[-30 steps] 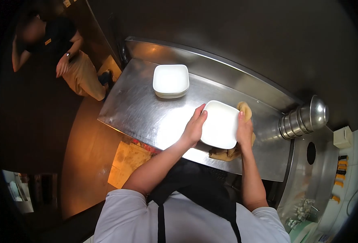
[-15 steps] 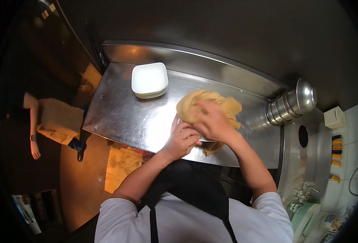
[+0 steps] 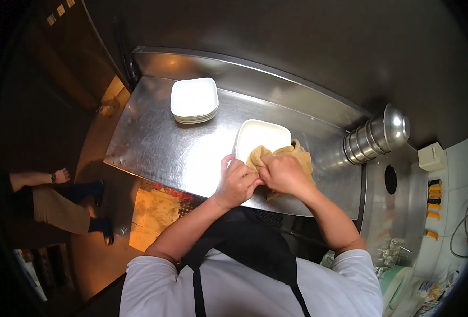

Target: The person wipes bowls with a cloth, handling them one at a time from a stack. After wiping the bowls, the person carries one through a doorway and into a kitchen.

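A white square plate point(image 3: 268, 132) is held tilted over the steel counter, close to my body. My left hand point(image 3: 235, 182) grips its near left edge, with the thumb up along the side. My right hand point(image 3: 285, 174) is closed on a tan cloth point(image 3: 299, 153), pressing it against the near right part of the plate. The cloth hides that corner of the plate, and its loose folds hang to the right. Both hands almost meet at the plate's near edge.
A stack of white square plates point(image 3: 194, 98) stands on the steel counter point(image 3: 147, 124) to the left. Nested metal bowls point(image 3: 377, 136) lie on their side at the right. Yellow-handled knives point(image 3: 434, 206) hang on the tiled wall. Another person's leg point(image 3: 62, 211) shows at the far left.
My right hand has drawn the cloth from over the plate toward its near right edge, bunching it and uncovering the plate's face. The other person has moved at the left.
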A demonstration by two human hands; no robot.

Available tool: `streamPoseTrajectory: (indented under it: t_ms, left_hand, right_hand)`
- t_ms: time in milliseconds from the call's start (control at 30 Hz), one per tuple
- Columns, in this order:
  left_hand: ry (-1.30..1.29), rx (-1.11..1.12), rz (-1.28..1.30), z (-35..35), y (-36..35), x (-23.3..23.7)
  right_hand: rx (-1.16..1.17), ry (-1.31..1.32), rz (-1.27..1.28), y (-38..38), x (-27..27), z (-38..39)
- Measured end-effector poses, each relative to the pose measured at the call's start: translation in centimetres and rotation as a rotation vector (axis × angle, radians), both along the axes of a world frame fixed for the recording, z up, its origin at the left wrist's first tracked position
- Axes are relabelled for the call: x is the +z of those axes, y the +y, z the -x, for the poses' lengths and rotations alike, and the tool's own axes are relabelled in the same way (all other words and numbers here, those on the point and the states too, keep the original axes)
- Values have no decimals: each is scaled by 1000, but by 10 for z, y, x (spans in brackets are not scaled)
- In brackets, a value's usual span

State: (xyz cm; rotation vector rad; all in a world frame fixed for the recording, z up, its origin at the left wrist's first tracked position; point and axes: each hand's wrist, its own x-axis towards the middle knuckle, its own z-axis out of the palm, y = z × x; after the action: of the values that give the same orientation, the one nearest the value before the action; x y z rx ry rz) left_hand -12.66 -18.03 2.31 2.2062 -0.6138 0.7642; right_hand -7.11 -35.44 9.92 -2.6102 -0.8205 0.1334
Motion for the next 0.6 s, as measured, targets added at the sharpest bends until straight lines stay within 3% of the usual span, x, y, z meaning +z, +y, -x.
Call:
streamPoseTrajectory:
  t_ms: [67,100,200,267,333,467,500,600]
  left_hand:
    - [-24,22,27,0,4,-7]
    - [-51,70,89,-1,2,-4]
    - [68,117,212,-5,5,-6]
    - [278,58,363,-10,8,-7]
    - [333,-28,285,-14,12,-18]
    - [358,22,250,-15,6,-28]
    - [346,37,230,-18,6,-29]
    - [391,63,267,-12,5,-18]
  right_hand:
    - [-116,186,-249,-5,-3,-11]
    - [-380,328,-358,2,22,-9]
    - [-94,-328,-428,-2,15,-27]
    - [-10,-367,-134,6,-9,-27]
    - [51,-430,92,18,-35,-25]
    - [187,-2,-97,27,-35,-5]
    - [181,115,-95,27,-11,-2]
    - [298,149,-133,2,-2,7]
